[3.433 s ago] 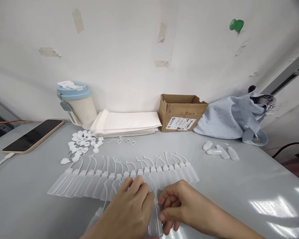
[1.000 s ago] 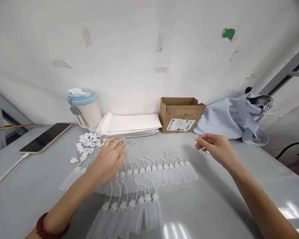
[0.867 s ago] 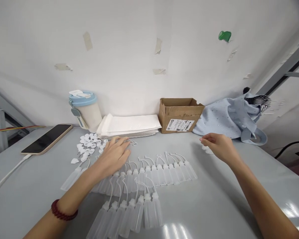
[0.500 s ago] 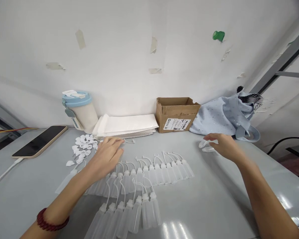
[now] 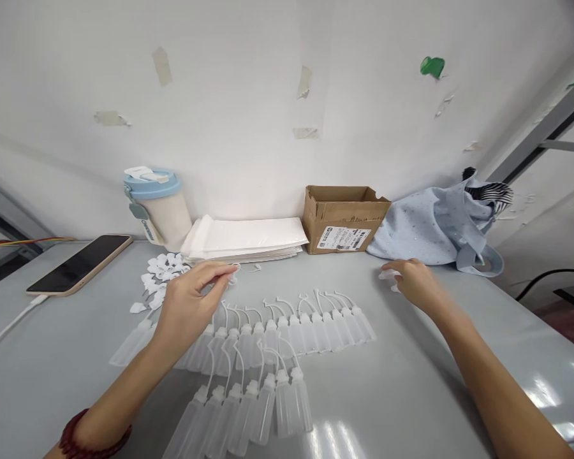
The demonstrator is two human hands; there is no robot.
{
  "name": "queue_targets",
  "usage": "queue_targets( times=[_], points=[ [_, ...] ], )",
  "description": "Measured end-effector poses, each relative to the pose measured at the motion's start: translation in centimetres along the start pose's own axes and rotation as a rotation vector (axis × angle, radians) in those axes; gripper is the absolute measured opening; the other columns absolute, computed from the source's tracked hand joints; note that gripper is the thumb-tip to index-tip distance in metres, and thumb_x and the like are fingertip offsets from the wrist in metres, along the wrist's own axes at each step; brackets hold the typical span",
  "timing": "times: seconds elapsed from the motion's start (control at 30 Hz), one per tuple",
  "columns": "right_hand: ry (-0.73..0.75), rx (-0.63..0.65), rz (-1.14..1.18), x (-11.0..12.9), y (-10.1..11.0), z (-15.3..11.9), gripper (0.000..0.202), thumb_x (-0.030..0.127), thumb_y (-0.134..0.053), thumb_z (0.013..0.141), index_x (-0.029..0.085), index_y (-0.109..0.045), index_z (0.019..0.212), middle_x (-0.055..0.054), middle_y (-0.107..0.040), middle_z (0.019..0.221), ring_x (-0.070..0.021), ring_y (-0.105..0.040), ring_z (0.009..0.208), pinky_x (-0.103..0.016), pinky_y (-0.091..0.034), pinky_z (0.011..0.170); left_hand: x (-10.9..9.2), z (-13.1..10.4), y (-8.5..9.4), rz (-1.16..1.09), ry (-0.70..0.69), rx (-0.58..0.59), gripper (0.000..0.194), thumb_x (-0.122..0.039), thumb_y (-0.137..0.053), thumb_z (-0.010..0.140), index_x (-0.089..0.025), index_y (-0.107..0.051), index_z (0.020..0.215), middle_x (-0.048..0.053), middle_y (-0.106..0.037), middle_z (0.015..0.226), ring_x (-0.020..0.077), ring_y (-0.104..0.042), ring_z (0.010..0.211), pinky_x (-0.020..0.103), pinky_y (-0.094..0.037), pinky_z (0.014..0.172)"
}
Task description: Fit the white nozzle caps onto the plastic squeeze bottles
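My left hand is closed in a pinch, with a small translucent white cap between thumb and forefinger. It hovers over the left end of the rows of slim translucent squeeze bottles, whose thin white strap tails point away from me. Just left of those fingers lies a heap of small white caps. Far to the right, my right hand has its fingers curled down on a translucent plastic piece on the table; the fingers partly cover it, so its exact kind is unclear.
Along the wall stand a blue-lidded cup, a stack of white envelopes, an open cardboard box and a light blue cloth bag. A phone on a charging cable lies at the left. A small white bit rests near the envelopes.
My left hand has gone from lying flat above the caps to a raised pinch with a small cap. My right hand has closed further over the translucent piece. The view has shifted slightly.
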State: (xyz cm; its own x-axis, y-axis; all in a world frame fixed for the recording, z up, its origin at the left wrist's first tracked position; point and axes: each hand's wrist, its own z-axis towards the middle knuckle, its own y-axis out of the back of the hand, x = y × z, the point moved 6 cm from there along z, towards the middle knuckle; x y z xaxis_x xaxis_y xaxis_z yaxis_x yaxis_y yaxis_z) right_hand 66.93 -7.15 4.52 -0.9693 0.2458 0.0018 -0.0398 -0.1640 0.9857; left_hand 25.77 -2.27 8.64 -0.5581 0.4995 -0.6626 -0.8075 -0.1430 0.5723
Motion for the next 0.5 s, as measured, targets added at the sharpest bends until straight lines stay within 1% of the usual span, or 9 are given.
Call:
queue_targets(
  times=[0.17,0.3,0.37,0.43,0.5],
  points=[
    [-0.001,-0.014,0.002,0.8,0.2,0.0,0.039,0.003,-0.052,0.072,0.021,-0.072,0.1,-0.011,-0.074,0.092,-0.0318,-0.062,0.098,-0.037,-0.047,0.073,-0.5,-0.5,0.2,-0.07,0.009,-0.052,0.018,-0.035,-0.058,0.082,-0.022,-0.07,0.085,0.003,-0.072,0.091,0.0207,-0.066,0.088,0.033,-0.053,0.081],
    [0.028,-0.073,0.058,1.9,0.9,0.0,0.037,0.003,-0.048,0.076,0.018,-0.069,0.101,-0.014,-0.072,0.102,-0.0334,-0.06,0.102,-0.042,-0.046,0.077,-1.0,-0.7,0.2,-0.082,0.013,-0.059,0.017,-0.037,-0.061,0.081,-0.022,-0.069,0.082,0.003,-0.072,0.089,0.021,-0.066,0.085,0.037,-0.053,0.084],
    [0.053,-0.119,0.104,2.8,1.6,-0.3,0.034,0.005,-0.045,0.079,0.016,-0.068,0.102,-0.016,-0.071,0.105,-0.0358,-0.058,0.105,-0.047,-0.045,0.08,-1.0,-0.8,0.2,-0.083,0.032,-0.061,0.018,-0.038,-0.061,0.081,-0.022,-0.068,0.081,0.003,-0.072,0.087,0.0211,-0.067,0.084,0.036,-0.054,0.084],
    [0.088,-0.171,0.166,4.1,2.4,-0.8,0.032,0.008,-0.043,0.082,0.013,-0.066,0.104,-0.018,-0.07,0.106,-0.0374,-0.057,0.106,-0.051,-0.044,0.082,-0.9,-0.8,0.1,-0.086,0.061,-0.06,0.018,-0.037,-0.06,0.081,-0.021,-0.068,0.081,0.003,-0.072,0.086,0.021,-0.069,0.082,0.035,-0.056,0.081],
    [0.139,-0.217,0.248,6.0,3.2,-1.7,0.029,0.013,-0.043,0.086,0.012,-0.064,0.106,-0.018,-0.069,0.106,-0.0352,-0.058,0.105,-0.05,-0.045,0.086,-0.7,-0.8,-0.1,-0.095,0.084,-0.062,0.017,-0.037,-0.06,0.082,-0.021,-0.066,0.082,0.002,-0.073,0.085,0.0207,-0.07,0.08,0.032,-0.058,0.075]
  ],
)
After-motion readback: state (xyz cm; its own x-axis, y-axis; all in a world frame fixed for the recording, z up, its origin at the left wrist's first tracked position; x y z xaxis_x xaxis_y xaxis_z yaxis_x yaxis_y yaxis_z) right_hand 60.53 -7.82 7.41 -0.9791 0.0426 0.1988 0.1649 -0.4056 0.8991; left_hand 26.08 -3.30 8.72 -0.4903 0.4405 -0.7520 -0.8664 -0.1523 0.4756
